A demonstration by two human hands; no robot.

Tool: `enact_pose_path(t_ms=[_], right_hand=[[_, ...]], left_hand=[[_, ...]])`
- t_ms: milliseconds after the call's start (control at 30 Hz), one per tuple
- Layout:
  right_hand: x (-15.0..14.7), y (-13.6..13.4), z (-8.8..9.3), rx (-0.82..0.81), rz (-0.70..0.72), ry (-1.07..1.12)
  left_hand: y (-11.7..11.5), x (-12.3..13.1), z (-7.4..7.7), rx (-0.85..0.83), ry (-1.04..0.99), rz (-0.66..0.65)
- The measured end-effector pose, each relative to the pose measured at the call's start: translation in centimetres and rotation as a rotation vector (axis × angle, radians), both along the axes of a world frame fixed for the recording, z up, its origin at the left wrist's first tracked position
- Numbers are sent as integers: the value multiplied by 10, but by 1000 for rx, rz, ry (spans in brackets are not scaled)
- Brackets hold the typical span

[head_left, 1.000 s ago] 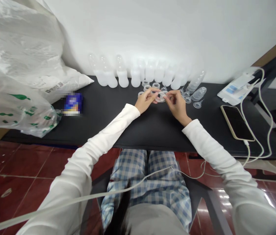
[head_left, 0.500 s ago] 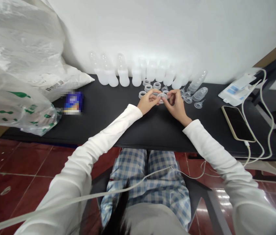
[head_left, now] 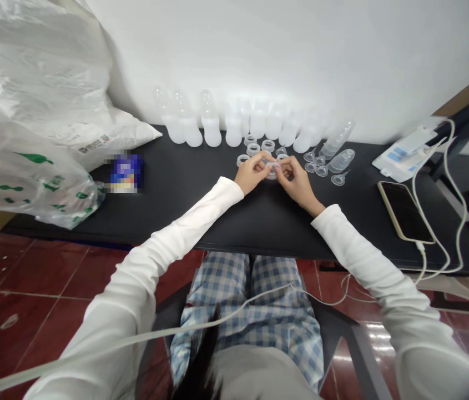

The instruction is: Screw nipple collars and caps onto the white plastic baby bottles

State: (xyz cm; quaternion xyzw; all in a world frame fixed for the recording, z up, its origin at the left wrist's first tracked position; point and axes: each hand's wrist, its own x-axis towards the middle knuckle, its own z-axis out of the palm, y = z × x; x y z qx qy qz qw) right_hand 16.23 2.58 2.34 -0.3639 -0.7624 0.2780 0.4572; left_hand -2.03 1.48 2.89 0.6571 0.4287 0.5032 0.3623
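Clear silicone ring (head_left: 272,173) sits between both hands over the black tabletop (head_left: 259,230), its rim pinched by the left hand (head_left: 252,173) and right hand (head_left: 298,184), fingertips pressed together on it. Similar rings (head_left: 253,149) lie just beyond, before a row of clear bottles (head_left: 211,126). Even pressure from both sides would best keep the soft rim from slipping.

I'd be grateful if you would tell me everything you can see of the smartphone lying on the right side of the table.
The smartphone lies flat and face up on the black table, to the right of the person's right hand, angled diagonally. Its dark, glossy glass screen is unlit, within a pale gold edge with rounded corners. A white charging cable plugs into its near end; another white cable length runs close alongside its right edge.
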Motion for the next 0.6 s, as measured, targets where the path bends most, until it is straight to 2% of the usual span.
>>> enact_pose_path(t_ms=[367, 600], right_hand=[[-1, -1, -1, -58, 47, 19], [1, 3, -2, -92, 27, 80]], left_hand=[[3, -1, -3, 3, 48, 36], [5, 2, -7, -35, -64, -44]])
